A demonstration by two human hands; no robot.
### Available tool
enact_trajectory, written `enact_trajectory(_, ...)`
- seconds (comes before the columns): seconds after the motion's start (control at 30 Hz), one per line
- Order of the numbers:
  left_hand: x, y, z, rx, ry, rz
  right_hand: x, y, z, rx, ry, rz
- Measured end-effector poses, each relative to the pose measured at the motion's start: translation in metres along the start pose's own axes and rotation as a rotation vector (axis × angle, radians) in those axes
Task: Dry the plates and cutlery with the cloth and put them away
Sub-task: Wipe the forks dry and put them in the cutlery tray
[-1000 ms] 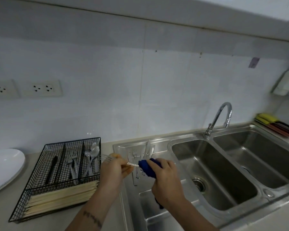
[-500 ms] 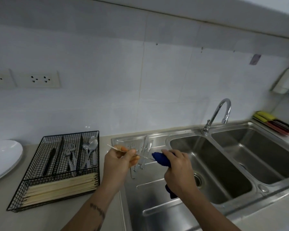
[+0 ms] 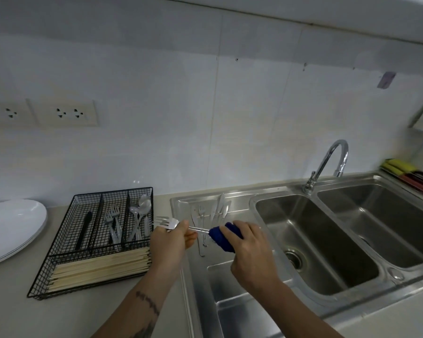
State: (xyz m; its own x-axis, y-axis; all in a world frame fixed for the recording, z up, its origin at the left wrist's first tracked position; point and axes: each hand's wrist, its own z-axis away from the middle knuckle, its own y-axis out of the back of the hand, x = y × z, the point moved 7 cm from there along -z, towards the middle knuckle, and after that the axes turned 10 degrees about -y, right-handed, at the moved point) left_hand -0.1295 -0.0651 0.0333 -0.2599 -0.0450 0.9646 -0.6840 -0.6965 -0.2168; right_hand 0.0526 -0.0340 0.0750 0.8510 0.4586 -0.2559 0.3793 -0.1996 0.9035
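Blue cloth [image 3: 224, 238] is wrapped round the handle of a fork [image 3: 167, 223], just above the steel drainboard [image 3: 230, 276]. The right hand [image 3: 250, 254] curls round the cloth and grips it. The left hand [image 3: 170, 242] pinches the fork near its neck, and the prongs point left, toward the black wire tray [image 3: 66, 242]. The fork is up in the air between the two hands.

The tray sits on the counter [image 3: 15, 311], just left of the drainboard. Its back part has three slots. The left slot holds something dark. The middle slot holds forks [image 3: 112, 224]. The right slot holds spoons [image 3: 141, 215]. The long front slot holds pale chopsticks [image 3: 100, 265].

More cutlery [image 3: 211, 212] lies on the drainboard, behind the hands. White plates [image 3: 10, 228] are stacked on the counter at the far left. Two sink bowls [image 3: 315, 240] sit to the right, with a curved tap [image 3: 327, 164] behind them. Two sockets [image 3: 66, 113] are on the white wall.
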Motion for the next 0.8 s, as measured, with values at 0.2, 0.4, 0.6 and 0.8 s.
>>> enact_trajectory(0.2, -0.003, -0.003, -0.008, -0.011, 0.016, 0.014, -0.039, -0.022, -0.004, -0.058, 0.129, 0.017)
enact_trajectory(0.4, -0.011, 0.045, -0.028, 0.143, -0.004, -0.072, -0.015, -0.047, -0.002, -0.125, 0.138, 0.072)
enact_trajectory(0.6, 0.011, 0.100, -0.079, 0.239, -0.078, -0.220, 0.016, -0.055, -0.020, -0.110, 0.026, 0.052)
enact_trajectory(0.8, 0.025, 0.134, -0.139, 0.296, -0.010, -0.403, 0.025, -0.058, -0.030, -0.098, -0.058, 0.010)
